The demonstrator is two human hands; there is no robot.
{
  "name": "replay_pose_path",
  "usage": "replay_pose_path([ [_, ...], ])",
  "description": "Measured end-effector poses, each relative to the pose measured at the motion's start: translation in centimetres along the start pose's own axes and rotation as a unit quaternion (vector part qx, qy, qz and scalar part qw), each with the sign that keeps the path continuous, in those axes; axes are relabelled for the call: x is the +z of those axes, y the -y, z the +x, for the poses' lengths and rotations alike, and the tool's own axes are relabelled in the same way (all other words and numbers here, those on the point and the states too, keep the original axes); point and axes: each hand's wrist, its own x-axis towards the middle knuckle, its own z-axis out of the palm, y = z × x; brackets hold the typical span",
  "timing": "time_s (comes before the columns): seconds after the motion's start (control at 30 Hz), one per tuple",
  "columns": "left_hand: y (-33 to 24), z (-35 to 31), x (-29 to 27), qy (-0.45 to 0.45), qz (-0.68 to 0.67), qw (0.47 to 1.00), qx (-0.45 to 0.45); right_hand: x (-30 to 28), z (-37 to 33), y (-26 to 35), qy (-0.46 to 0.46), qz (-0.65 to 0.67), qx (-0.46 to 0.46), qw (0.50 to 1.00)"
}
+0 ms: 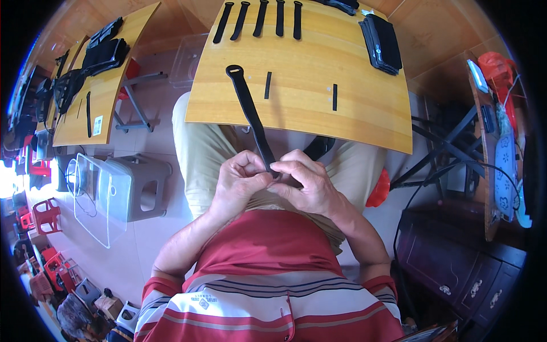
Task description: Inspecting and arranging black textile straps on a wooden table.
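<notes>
Above my lap, my left hand (pixel 244 179) and my right hand (pixel 307 181) meet at the lower end of a black strap (pixel 249 107). Both hands are closed, with fingertips pinching that end between them. The strap slants up and away over the near edge of the wooden table (pixel 353 122), and its far end has an oval slot. Just beyond my right hand, another black strap-like piece (pixel 320 147) shows over my lap, partly hidden. Two short black strips (pixel 268 85) lie apart on the tabletop near the slanting strap.
Several black straps (pixel 260 18) lie in a row along the table's far side. A stack of folded black fabric (pixel 380 44) sits at the far right. Left stand another table (pixel 108 85), a grey stool (pixel 142 185) and a clear plastic bin (pixel 98 194). A dark cabinet (pixel 450 268) is at the right.
</notes>
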Motion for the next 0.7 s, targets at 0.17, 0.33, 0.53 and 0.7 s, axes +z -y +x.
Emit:
replay_pose_path([
  [0.17, 0.5, -0.1, -0.5, 0.019, -0.001, 1.0, -0.024, 0.0, -0.6, -0.8, 0.0, 0.029, 0.031, 0.999],
  [0.33, 0.8, -0.2, -0.6, 0.006, -0.01, 0.999, -0.031, 0.2, -0.7, -1.0, -0.005, 0.054, 0.045, 0.998],
  [0.53, 1.2, -0.4, -0.7, -0.013, 0.01, 1.0, -0.026, 0.6, -1.1, -1.4, -0.008, 0.072, 0.053, 0.996],
  [0.7, 0.5, -0.8, 0.6, -0.021, 0.031, 0.999, 0.015, 1.3, -0.9, 0.0, -0.073, -0.096, -0.043, 0.992],
])
